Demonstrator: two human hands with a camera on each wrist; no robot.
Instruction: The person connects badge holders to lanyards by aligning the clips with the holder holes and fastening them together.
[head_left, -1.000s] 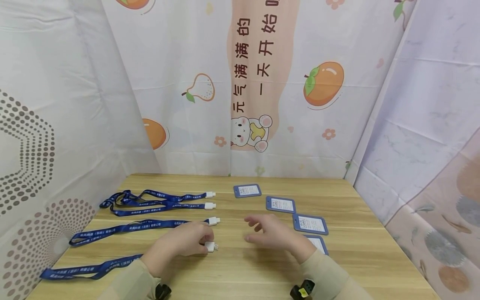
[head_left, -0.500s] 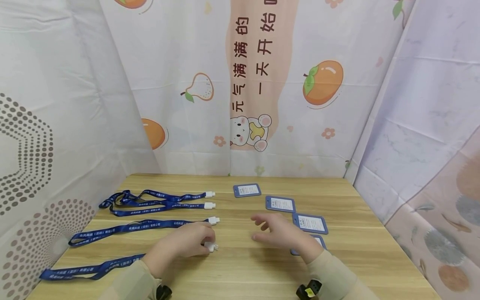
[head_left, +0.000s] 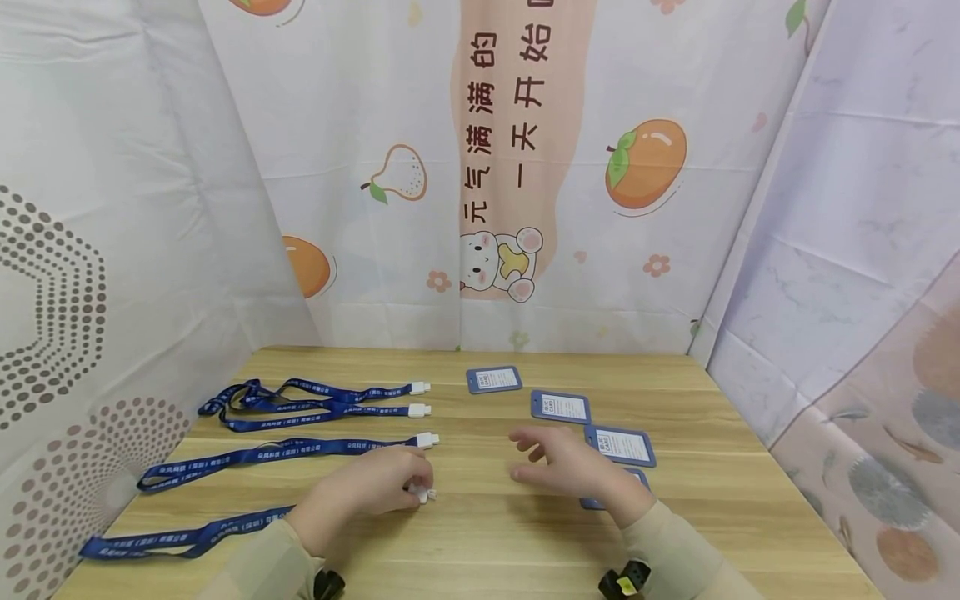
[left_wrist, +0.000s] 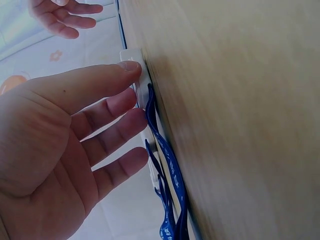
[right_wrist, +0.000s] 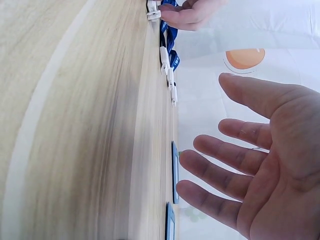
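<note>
A white clip (head_left: pixel 422 495) is pinched by the left hand (head_left: pixel 381 483) just above the table (head_left: pixel 480 550): in the left wrist view, the thumb is laid along one side of it and the index fingertip is set at the other. From the clip, its blue strap (head_left: pixel 243 522) is trailed toward eight o'clock, partly hidden by the hand and forearm, and is ended in a loop near the table's left edge.

Nothing is held by the right hand (head_left: pixel 557 468) – its thumb and fingers are spread well apart, and it is raised over the table at three o'clock from the clip.

At twelve o'clock from the clip, three more clips are lined up: the near one (head_left: pixel 427 440), the middle one (head_left: pixel 419 411) and the far one (head_left: pixel 421 388). Their straps are stretched toward nine o'clock, the two farther ones tangled at the far end.

Four blue-edged cards are laid around the right hand: one at eleven o'clock (head_left: pixel 495 380), one at twelve (head_left: pixel 561 407), one at two to three (head_left: pixel 621 447), and one at about three to four (head_left: pixel 639 477) – this last partly covered by the wrist.

The table is backed by a printed curtain (head_left: pixel 345 83).
</note>
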